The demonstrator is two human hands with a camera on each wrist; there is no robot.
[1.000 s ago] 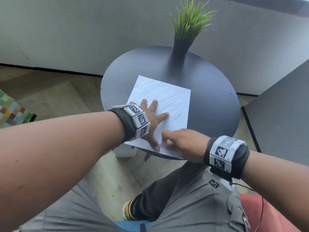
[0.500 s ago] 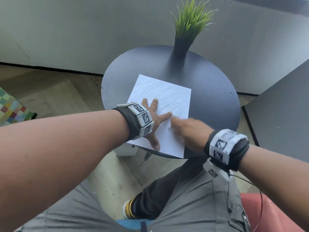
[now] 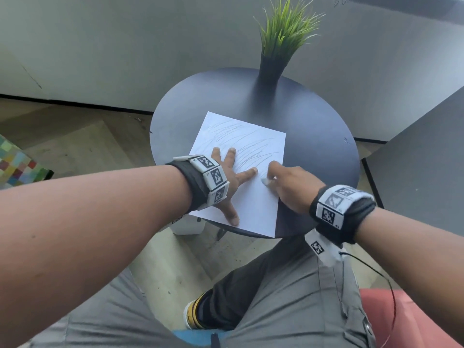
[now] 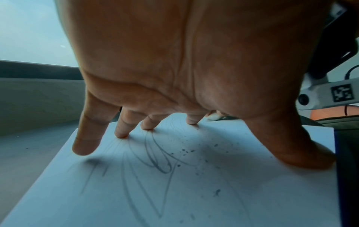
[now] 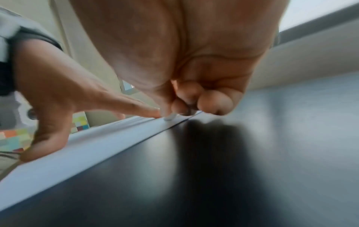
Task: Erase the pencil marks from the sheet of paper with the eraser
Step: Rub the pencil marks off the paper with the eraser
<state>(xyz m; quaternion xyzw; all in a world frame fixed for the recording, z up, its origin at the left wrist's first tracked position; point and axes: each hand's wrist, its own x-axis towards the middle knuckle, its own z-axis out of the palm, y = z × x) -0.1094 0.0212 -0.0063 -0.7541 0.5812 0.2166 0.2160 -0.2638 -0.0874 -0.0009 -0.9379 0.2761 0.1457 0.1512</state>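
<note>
The round dark surface [image 3: 316,136] carries a white sheet [image 3: 253,204], which lies toward the near edge, its near corner just past the rim. Grey pencil scribbles [image 3: 241,141] cover the far half of the sheet in long slanted strokes; the near half looks mostly blank from the head view. The left wrist view shows looping marks under the palm and small dark crumbs [image 4: 184,151] scattered on the paper. A plant [image 3: 283,38] in a dark vase stands at the far edge of the surface, well apart from the sheet.

The left hand [image 3: 228,183] lies on the left part of the sheet with its fingers [image 4: 120,127] spread and straight, the tips and the thumb pressing the paper.

The right hand [image 3: 288,183] sits at the right edge of the sheet, its fingers [image 5: 213,102] curled in. They pinch a small white eraser [image 3: 265,181], whose tip touches the paper just beside the left forefinger.

Both wrists wear dark bands with white blocks bearing black-and-white square codes [image 3: 216,175]; no readable writing shows on them.
</note>
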